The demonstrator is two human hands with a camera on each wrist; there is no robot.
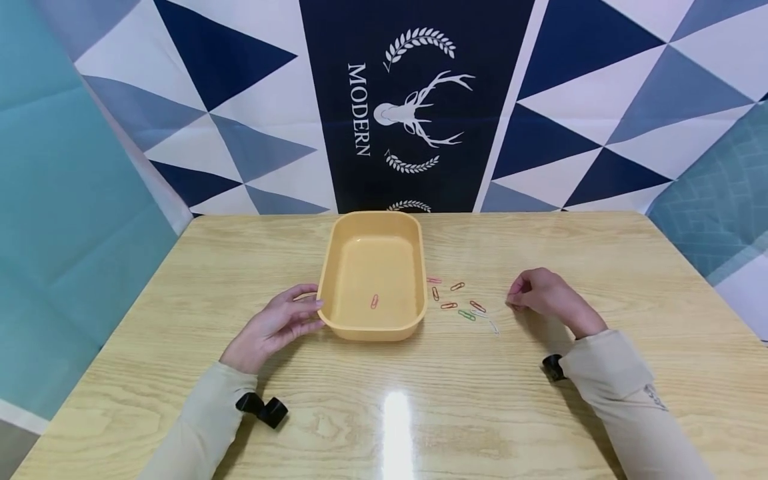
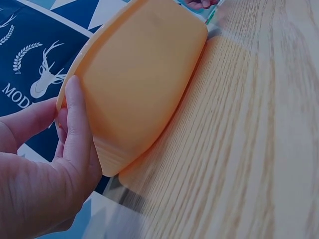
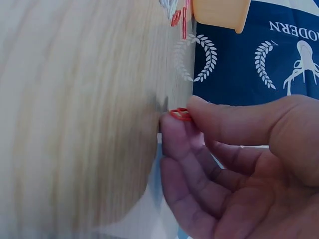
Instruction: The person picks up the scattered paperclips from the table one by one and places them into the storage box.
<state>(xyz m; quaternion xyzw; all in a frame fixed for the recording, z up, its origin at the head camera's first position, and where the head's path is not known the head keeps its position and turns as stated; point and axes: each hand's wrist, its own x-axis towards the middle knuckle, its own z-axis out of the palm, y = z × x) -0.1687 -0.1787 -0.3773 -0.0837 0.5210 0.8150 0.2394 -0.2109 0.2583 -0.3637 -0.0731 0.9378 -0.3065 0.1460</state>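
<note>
My left hand (image 1: 273, 330) holds the near left rim of a yellow plastic bin (image 1: 369, 263), with the thumb and a finger on either side of the rim in the left wrist view. One pink paper clip (image 1: 375, 301) lies inside the bin. Just over the tabletop, my right hand (image 1: 547, 293) pinches a red paper clip (image 3: 180, 114) between thumb and index finger. To the right of the bin lie several loose paper clips, among them a green one (image 1: 467, 315), a white one (image 1: 494, 327) and an orange-red one (image 1: 449, 306).
The light wooden table (image 1: 336, 393) ends at a patterned cloth backdrop (image 1: 414, 120) with a deer print. A black wrist camera (image 1: 264, 409) sits by the left cuff, and another (image 1: 555, 367) by the right cuff. Glare streaks the table's front.
</note>
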